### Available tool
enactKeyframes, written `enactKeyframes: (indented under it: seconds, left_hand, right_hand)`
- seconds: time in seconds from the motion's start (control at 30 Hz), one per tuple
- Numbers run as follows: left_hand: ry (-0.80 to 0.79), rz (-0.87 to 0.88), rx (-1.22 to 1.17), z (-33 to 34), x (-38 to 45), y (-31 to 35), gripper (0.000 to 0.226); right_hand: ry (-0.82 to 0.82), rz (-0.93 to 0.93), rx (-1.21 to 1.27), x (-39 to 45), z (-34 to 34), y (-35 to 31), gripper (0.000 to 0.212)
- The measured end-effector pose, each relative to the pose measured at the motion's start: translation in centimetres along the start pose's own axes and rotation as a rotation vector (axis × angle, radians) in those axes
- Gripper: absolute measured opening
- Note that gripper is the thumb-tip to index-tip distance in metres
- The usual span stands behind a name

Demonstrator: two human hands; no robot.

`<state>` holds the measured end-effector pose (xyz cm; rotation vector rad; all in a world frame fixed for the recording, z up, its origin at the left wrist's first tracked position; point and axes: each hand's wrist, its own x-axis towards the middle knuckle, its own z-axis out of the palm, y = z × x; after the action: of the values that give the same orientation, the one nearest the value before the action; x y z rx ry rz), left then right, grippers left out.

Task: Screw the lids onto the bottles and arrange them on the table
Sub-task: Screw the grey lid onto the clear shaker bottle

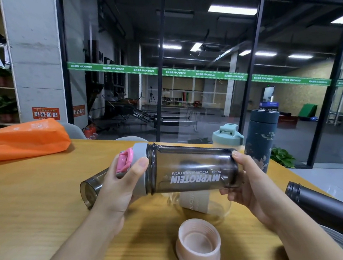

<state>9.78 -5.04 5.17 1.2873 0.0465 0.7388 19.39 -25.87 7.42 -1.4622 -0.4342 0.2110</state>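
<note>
Smoky grey plastic fills my head view: the shaker bottle (192, 169) lies sideways in the air above the wooden table (38, 191), its white lettering upside down to me. I note the left hand (117, 187) curled round the grey lid (139, 169) with the pink flip cap (124, 160), seated at the bottle's threaded mouth; the right hand (251, 185) grips the bottle's base. Under the bottle lies a clear bottle (199, 203) on its side, and a peach lid (198, 244) sits open side up near me. A second smoky cup (91, 189) lies behind the left hand. Far right stand a capped mint-lidded bottle (227, 135) and a dark flask (261, 139); a black open flask (326, 210) lies at right. An orange bag (23, 139) rests far left.
</note>
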Motion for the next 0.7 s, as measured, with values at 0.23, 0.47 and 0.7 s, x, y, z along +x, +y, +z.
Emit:
enactKeyframes:
  seconds: [0.23, 0.47, 0.7]
  left_hand:
    - [-0.013, -0.032, -0.002, -0.20, 0.12, -0.07, 0.028]
    - [-0.008, -0.024, -0.011, -0.28, 0.13, 0.15, 0.026]
    - [-0.011, -0.006, -0.003, -0.04, -0.10, 0.38, 0.023]
  right_hand:
    - [-0.058, -0.007, 0.041, -0.45, -0.17, -0.57, 0.058]
    - [-0.133, 0.012, 0.076, -0.40, -0.54, -0.25, 0.038]
    - [-0.042, 0.027, -0.054, 0.03, -0.62, -0.04, 0.039]
